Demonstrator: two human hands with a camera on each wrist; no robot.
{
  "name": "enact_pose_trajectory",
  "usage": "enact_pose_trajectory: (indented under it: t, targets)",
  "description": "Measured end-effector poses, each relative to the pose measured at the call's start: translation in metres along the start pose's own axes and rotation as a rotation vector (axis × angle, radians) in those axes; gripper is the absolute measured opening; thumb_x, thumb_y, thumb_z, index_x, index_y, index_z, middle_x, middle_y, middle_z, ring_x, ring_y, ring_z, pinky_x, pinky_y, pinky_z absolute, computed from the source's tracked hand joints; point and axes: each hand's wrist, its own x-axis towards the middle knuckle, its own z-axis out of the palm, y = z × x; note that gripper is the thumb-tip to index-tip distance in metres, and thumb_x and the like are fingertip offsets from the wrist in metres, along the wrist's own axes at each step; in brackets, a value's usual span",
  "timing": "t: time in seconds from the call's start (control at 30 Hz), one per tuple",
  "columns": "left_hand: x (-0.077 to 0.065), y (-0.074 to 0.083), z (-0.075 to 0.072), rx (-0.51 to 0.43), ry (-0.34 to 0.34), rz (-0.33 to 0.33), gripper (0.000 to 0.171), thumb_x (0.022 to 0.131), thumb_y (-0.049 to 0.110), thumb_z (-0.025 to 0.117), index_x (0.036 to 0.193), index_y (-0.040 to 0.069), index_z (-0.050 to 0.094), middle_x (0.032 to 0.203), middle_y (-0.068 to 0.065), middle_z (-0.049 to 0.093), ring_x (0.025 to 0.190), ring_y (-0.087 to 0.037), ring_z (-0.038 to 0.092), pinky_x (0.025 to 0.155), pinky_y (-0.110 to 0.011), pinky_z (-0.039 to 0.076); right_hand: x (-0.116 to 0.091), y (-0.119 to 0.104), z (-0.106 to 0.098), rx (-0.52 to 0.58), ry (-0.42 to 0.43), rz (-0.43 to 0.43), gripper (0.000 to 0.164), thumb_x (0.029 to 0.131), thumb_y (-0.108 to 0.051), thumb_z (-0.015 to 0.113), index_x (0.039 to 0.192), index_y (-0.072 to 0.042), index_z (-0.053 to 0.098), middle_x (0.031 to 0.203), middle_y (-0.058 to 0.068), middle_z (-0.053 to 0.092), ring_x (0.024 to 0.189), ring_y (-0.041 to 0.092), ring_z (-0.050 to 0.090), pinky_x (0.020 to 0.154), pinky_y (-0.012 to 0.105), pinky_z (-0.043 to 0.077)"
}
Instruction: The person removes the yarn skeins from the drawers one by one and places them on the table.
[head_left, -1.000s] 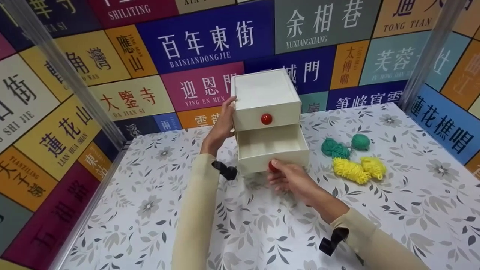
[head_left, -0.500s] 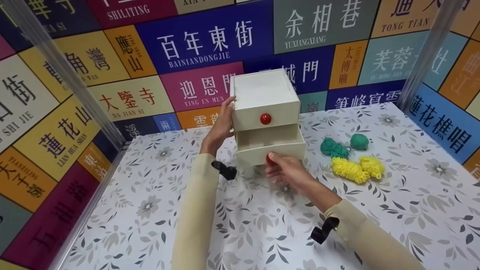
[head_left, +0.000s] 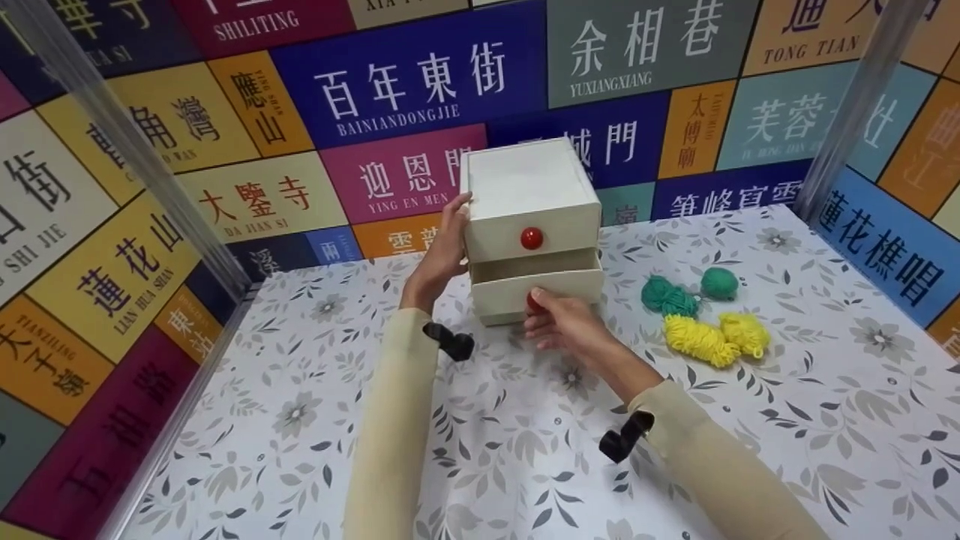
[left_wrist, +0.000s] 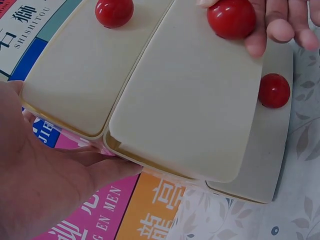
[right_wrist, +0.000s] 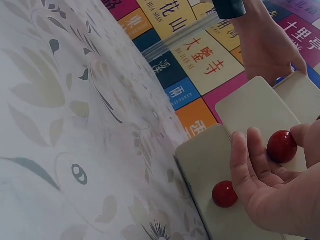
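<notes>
A small white drawer cabinet with red ball knobs stands on the table. Its middle drawer juts a little way out, leaving a narrow gap above its front. My right hand pinches this drawer's red knob between thumb and finger, the other fingers spread below. Against the cabinet's left side rests my left hand, its fingers extended along the wall. The top drawer sits closed, as does the bottom drawer, whose knob shows below my right hand.
To the cabinet's right lie green yarn balls and yellow yarn skeins. A floral cloth covers the table. Behind rises a wall of colourful place-name signs, with clear corner posts at both sides.
My right hand has pushed the middle drawer inward by its knob, from far out to only slightly out. My left hand has stayed at the cabinet's side.
</notes>
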Motion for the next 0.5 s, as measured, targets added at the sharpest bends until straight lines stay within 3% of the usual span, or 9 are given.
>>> enact_pose_trajectory:
  t: [0.5]
  targets:
    - [0.001, 0.000, 0.001, -0.011, 0.013, -0.013, 0.047, 0.108, 0.047, 0.025, 0.154, 0.036, 0.024, 0.163, -0.013, 0.021, 0.146, -0.042, 0.033, 0.111, -0.071, 0.034, 0.018, -0.011, 0.003, 0.010, 0.023, 0.013, 0.038, 0.104, -0.041, 0.052, 0.112, -0.005, 0.061, 0.082, 0.000, 0.066, 0.073, 0.015, 0.067, 0.061, 0.024, 0.057]
